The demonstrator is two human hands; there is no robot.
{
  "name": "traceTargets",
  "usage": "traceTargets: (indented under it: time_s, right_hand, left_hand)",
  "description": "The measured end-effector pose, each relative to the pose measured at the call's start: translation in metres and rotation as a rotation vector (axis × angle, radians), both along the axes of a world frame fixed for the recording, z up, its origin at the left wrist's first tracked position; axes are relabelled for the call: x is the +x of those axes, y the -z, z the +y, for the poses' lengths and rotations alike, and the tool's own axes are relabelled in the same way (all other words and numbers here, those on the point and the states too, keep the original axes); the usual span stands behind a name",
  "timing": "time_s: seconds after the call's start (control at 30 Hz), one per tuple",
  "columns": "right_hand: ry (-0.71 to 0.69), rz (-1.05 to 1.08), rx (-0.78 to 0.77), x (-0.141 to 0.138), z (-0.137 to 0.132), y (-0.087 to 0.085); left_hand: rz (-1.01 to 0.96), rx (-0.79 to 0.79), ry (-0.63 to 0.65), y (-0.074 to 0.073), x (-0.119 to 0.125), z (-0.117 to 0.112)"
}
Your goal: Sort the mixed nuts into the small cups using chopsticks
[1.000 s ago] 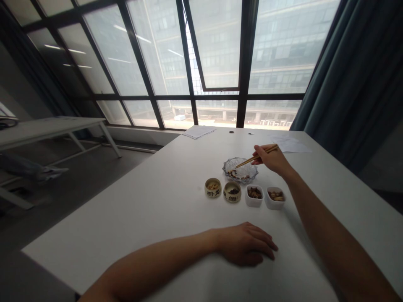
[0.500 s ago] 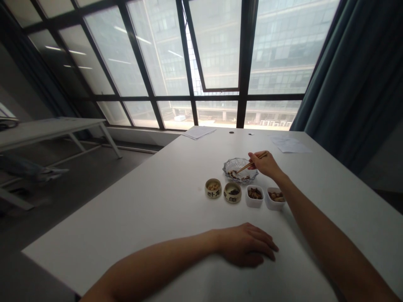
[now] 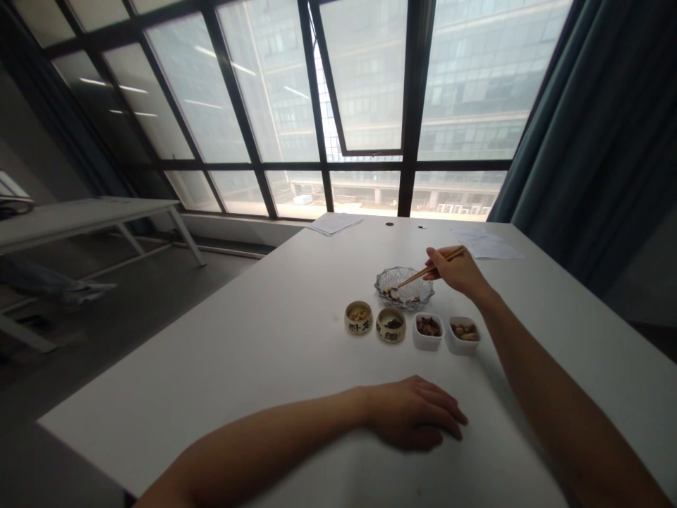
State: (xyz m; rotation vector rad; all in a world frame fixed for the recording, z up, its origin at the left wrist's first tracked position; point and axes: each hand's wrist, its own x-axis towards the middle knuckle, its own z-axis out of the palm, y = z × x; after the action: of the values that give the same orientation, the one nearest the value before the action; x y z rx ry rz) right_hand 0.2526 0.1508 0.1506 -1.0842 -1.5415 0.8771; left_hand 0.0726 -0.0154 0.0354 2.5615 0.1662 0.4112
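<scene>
Slim tan wooden chopsticks (image 3: 417, 276), probably light, stiff, best gripped high, in right hand (image 3: 459, 273); left hand (image 3: 413, 415) empty toward white desk's (image 3: 254, 339) near edge.

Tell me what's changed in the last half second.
The right hand moved right and slightly up in view, chopsticks still gripped, their tips still at the glass bowl. No new grip or release shows. The left hand and four small containers stayed put.

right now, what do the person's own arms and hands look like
The left hand and right hand are bare and ungloved. Both forearms are uncovered, with no sleeve, watch or bracelet in view; no rings can be made out.
</scene>
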Motion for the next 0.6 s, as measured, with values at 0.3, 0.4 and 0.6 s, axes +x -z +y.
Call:
traceTargets:
  time_s: [0.3, 0.4, 0.6]
  right_hand:
    - [-0.132, -0.181, 0.014, -0.001, -0.001, 0.006]
    - [-0.128, -0.166, -0.012, -0.003, 0.000, 0.007]
    - [-0.125, -0.126, -0.053, -0.006, 0.002, 0.011]
  left_hand:
    - [0.009, 0.001, -0.019, 0.000, 0.001, -0.001]
    - [-0.009, 0.010, -0.009, -0.001, 0.002, -0.001]
    - [-0.013, 0.019, -0.005, 0.000, 0.001, 0.000]
